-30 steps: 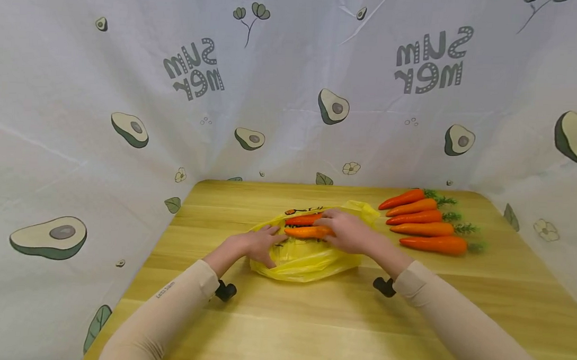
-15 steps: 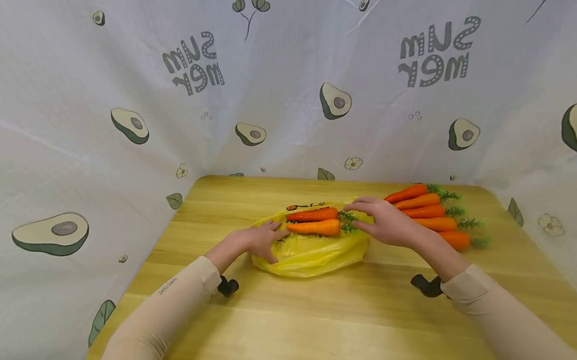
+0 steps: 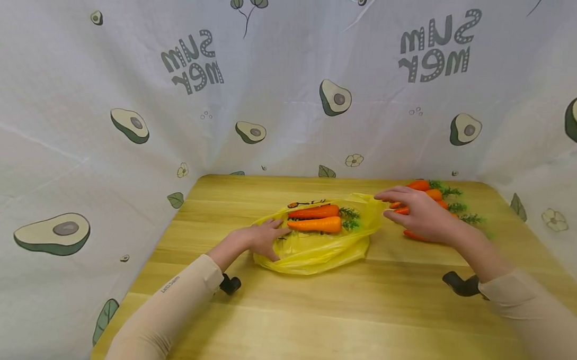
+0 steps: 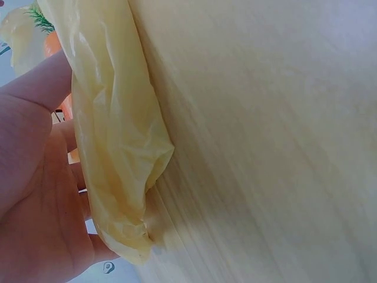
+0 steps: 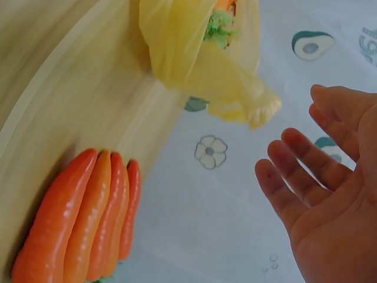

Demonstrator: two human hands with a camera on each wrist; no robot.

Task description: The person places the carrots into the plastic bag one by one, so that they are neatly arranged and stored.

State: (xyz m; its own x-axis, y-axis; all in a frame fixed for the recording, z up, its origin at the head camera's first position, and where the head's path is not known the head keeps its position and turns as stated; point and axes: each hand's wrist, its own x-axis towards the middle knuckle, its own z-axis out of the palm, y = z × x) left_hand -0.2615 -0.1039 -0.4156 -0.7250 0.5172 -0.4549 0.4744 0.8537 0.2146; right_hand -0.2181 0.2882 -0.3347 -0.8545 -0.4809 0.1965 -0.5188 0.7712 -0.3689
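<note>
A yellow plastic bag (image 3: 314,257) lies on the table with its mouth spread wide. Inside the opening rest two carrots with green tops, a red-orange one (image 3: 313,212) and an orange one (image 3: 317,224), side by side. My left hand (image 3: 263,240) stays at the bag's left end, fingers spread into the mouth; in the left wrist view the bag's edge (image 4: 112,118) covers its fingertips. My right hand (image 3: 428,214) hovers to the right with fingers apart and nothing in them, beside the bag's right corner (image 5: 259,109) and over a row of several carrots (image 5: 44,218).
The wooden table (image 3: 283,317) reaches a white cloth (image 3: 283,52) printed with avocados, which hangs behind and at both sides. The row of carrots stands at the table's back right, partly hidden by my right hand in the head view.
My right hand has let go of the two carrots in the bag and moved right, out over the carrot row. The bag's right corner has spread outward. My left hand has stayed put.
</note>
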